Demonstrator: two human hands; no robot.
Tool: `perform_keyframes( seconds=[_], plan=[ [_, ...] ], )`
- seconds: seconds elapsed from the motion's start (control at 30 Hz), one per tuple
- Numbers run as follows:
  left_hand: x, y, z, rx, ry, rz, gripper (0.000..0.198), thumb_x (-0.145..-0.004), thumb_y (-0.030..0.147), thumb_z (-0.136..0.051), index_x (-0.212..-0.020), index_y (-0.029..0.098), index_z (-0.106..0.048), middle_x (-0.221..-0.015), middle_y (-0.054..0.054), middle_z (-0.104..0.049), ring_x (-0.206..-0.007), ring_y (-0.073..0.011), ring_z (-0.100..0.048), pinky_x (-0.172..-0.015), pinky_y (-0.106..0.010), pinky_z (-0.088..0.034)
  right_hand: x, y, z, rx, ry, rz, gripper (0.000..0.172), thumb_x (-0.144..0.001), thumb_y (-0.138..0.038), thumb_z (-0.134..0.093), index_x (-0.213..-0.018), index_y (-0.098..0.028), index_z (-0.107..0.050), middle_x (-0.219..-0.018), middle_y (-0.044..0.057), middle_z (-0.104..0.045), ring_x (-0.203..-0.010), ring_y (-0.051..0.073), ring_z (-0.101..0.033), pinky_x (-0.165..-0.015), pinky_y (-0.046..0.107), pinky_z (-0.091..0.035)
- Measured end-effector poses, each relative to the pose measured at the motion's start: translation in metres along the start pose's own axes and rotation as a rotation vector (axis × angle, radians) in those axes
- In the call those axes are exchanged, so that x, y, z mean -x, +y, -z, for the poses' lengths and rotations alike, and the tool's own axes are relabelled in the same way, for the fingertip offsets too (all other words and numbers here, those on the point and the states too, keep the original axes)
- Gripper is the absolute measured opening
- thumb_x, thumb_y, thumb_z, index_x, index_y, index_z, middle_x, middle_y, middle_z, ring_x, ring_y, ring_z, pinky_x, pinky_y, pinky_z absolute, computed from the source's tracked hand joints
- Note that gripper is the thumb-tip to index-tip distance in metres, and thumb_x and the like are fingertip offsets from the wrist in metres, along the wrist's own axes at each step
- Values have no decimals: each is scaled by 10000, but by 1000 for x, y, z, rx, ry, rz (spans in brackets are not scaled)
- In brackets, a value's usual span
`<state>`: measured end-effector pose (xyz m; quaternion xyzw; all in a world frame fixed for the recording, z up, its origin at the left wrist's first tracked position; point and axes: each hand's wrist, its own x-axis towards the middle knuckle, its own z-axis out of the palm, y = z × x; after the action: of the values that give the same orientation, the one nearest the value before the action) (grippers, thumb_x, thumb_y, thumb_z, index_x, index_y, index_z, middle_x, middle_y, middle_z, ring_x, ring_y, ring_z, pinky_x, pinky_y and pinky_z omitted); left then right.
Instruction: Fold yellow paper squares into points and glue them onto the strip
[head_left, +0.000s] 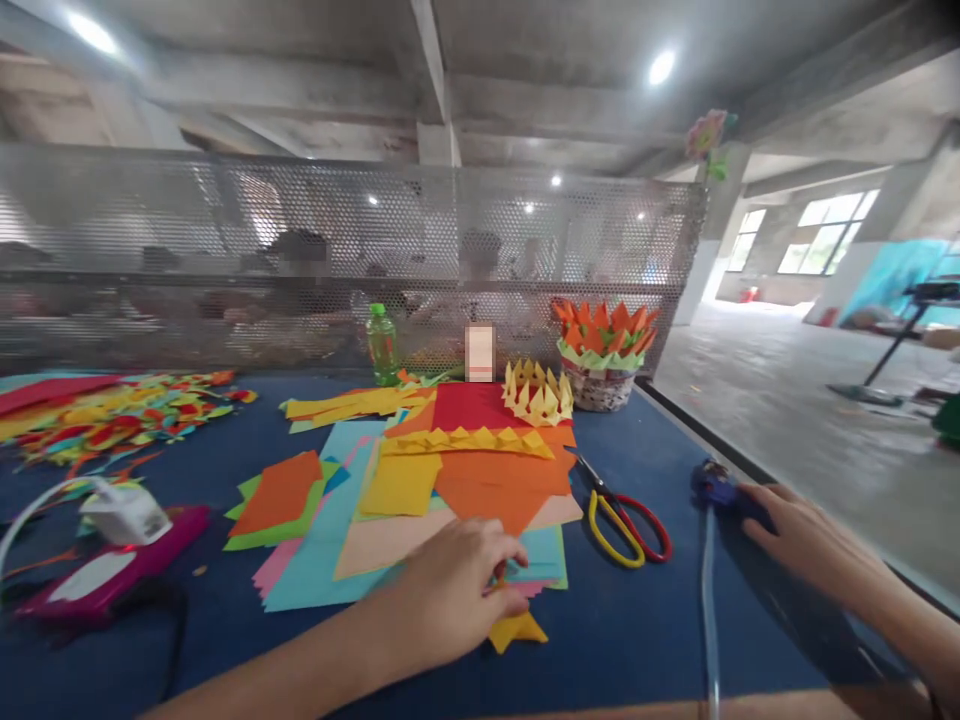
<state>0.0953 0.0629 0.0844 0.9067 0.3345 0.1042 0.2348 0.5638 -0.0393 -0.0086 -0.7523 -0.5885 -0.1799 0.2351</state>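
Note:
In the head view my left hand (469, 580) is closed, with thumb and fingers pinching a folded yellow paper piece (519, 631) just above the table. Its upper part is hidden behind my fingers. Off to the right, my right hand (791, 530) has its fingers stretched out beside a small dark-blue device (714, 484) with a pale cord. Whether the fingertips touch it is hard to see. Between the hands lie scissors (621, 525) with one yellow and one red handle. A yellow folded-paper strip (469, 441) rests on stacked coloured sheets (487, 490).
A ring of pale yellow paper points (537, 394) stands before a basket with orange paper petals (606, 370). A green bottle (383, 345) is by the perforated metal screen (337, 220). Paper scraps (150, 415) and a magenta power strip (112, 570) with a white plug lie left.

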Motion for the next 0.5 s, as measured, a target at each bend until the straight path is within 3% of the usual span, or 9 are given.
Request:
perform_keyframes(
  seconds=[0.1,0.2,0.37,0.5],
  plan=[
    [-24,-4,19,-74,60,-20,211,-905,342,-702,-1090,242,-721,-949,-13,-694,-891,-195,-651,-819,-334,-490,-2,3,-4,-8,-67,-6,293,-846,-259,-559,-1052,-173,-748,-1112,220,-727,-923,333,-744,-912,489,-537],
    [-54,-18,43,-129,90,-17,226,-976,352,-634,-1107,172,-676,-1071,-51,-690,-1001,-208,-654,-932,-435,-527,-6,2,-4,-38,-75,-32,262,-805,-296,-589,-1001,-239,-755,-1145,221,-729,-953,366,-749,-927,515,-545],
    [-101,-54,64,-162,7,15,272,-987,394,-626,-1112,154,-659,-1091,-59,-688,-944,-190,-679,-857,-398,-582,-15,-6,-2,-87,-50,-107,152,-725,-324,-644,-847,-338,-733,-844,161,-745,-716,337,-751,-690,487,-574],
    [-116,-68,66,-177,-16,30,280,-988,392,-625,-1134,156,-654,-1109,-62,-685,-944,-191,-680,-847,-392,-588,-20,-5,-7,-107,2,-149,151,-627,-302,-678,-761,-359,-719,-717,134,-715,-569,314,-713,-557,454,-523]
  ],
)
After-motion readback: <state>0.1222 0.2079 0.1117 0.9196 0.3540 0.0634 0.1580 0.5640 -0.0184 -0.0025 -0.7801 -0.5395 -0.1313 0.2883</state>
